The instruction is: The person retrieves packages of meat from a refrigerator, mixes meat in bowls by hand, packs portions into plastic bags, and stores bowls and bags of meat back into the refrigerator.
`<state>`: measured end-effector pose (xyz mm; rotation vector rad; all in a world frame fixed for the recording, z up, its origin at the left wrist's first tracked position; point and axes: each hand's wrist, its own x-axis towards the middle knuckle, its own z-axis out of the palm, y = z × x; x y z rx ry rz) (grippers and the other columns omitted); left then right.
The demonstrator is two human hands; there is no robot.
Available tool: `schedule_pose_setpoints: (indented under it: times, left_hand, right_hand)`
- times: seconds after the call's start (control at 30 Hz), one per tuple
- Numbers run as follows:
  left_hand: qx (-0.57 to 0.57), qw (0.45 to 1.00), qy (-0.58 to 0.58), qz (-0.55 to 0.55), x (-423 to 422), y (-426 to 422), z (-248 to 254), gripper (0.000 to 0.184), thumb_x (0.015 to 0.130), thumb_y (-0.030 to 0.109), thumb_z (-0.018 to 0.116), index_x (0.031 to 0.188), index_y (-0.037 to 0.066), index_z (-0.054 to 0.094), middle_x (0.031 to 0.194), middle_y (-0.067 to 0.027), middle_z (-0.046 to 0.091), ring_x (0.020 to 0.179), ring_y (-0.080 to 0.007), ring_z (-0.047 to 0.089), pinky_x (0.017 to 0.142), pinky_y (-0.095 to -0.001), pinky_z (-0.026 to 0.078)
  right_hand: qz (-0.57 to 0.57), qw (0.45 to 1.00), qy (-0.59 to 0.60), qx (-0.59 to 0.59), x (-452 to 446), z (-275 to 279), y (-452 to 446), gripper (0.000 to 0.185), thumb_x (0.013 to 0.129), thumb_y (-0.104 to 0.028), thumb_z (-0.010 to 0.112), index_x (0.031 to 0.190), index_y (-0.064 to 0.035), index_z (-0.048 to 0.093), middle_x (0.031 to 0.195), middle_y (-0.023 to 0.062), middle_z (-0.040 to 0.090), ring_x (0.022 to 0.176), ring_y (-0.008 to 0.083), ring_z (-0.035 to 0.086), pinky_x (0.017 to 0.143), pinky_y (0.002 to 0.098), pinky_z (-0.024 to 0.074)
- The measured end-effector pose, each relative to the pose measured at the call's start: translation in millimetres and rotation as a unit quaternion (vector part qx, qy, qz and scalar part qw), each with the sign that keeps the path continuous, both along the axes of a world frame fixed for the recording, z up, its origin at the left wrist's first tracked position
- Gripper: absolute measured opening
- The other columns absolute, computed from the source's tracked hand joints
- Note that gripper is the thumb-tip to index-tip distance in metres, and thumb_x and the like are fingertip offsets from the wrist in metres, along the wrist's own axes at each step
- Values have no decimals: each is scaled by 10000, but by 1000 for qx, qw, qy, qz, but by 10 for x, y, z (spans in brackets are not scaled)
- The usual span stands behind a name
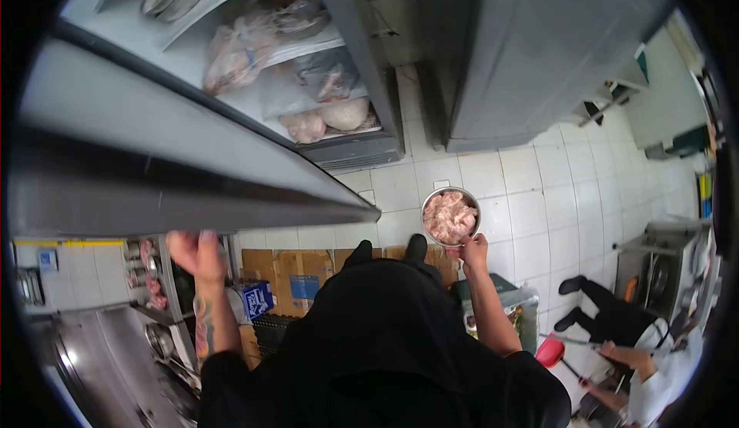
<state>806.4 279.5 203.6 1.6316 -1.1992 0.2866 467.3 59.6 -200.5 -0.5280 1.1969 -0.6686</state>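
i work from a single view, a camera worn on the person's head, facing forward and steeply down. its wide lens bends straight edges and leaves the corners dark. the metal bowl [426, 220] sits a little right of the frame's centre, below the lens. nearer to me than the bowl, the wearer's black clothing [385, 328] fills the bottom, and left of the bowl a cabinet door [177, 174] looms close. beyond the bowl i look across tiled floor [531, 174]; well to its right, another person [635, 316] appears smaller.
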Motion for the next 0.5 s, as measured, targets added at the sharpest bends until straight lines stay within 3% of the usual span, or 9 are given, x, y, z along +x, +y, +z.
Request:
schedule_pose_setpoints:
  times: [0.03,0.07,0.13,0.2,0.27,0.33,0.37,0.4,0.5]
  left_hand:
    - [-10,998,56,-12,189,507,-185,197,861,94,625,999,-47,627,854,-26,628,796,-116,565,691,-289,455]
    - [-23,989,-7,146,413,1114,-510,244,874,109,604,1056,-53,615,927,-58,638,855,-160,583,757,-327,469]
    - [-139,977,6,160,373,1496,-552,294,892,102,560,1144,-49,582,1094,-113,621,981,-220,587,865,-387,490]
    - [-258,963,61,37,336,1746,-527,339,949,146,441,1208,-46,547,1188,-154,598,1047,-250,580,934,-420,488]
    - [-101,914,-204,335,868,1934,-754,422,1007,274,365,1219,-46,541,1171,-184,601,1024,-260,593,892,-396,509]
    - [-266,940,4,212,582,2147,-585,457,1024,324,359,1241,-45,519,1186,-196,596,1010,-282,605,850,-382,533]
    - [-274,936,-8,222,584,2323,-578,457,1024,324,359,1241,-45,519,1186,-196,596,1010,-282,605,850,-382,533]
    - [-181,899,-102,386,625,2572,-590,471,1020,337,357,1255,-42,507,1219,-192,581,1032,-293,597,876,-396,526]
    - [-394,815,283,319,3389,2449,-1164,635,988,477,296,1381,-6,417,1422,-146,434,1250,-331,462,1067,-481,377]
  right_hand:
    - [27,1000,8,1,124,8,-50,196,853,13,502,968,33,345,882,275,580,649,410,686,506,409,615]
    - [44,999,-11,19,305,199,-82,208,853,10,509,977,42,345,901,283,586,660,407,689,507,395,614]
    - [90,996,-15,14,657,289,-109,205,857,7,509,977,49,348,909,284,589,669,403,692,510,386,614]
    - [137,990,-30,14,1045,443,-114,206,869,-7,516,980,64,356,930,290,597,686,393,696,524,367,615]
    - [195,979,-50,13,1900,366,-401,257,882,-13,523,1033,90,342,950,301,595,699,395,698,543,362,621]
    - [234,966,-112,4,2301,602,-400,321,892,-15,532,1087,115,312,964,308,592,702,401,697,552,355,624]
    - [249,959,-138,3,2597,799,-418,356,897,-22,538,1115,127,301,973,309,594,712,402,698,563,352,625]
    - [263,953,-150,-4,2898,991,-419,335,897,-33,538,1110,120,330,966,291,604,731,395,700,576,357,625]
    - [247,966,-73,37,5178,639,-446,353,901,-45,540,1163,134,386,976,252,623,773,365,707,590,356,626]
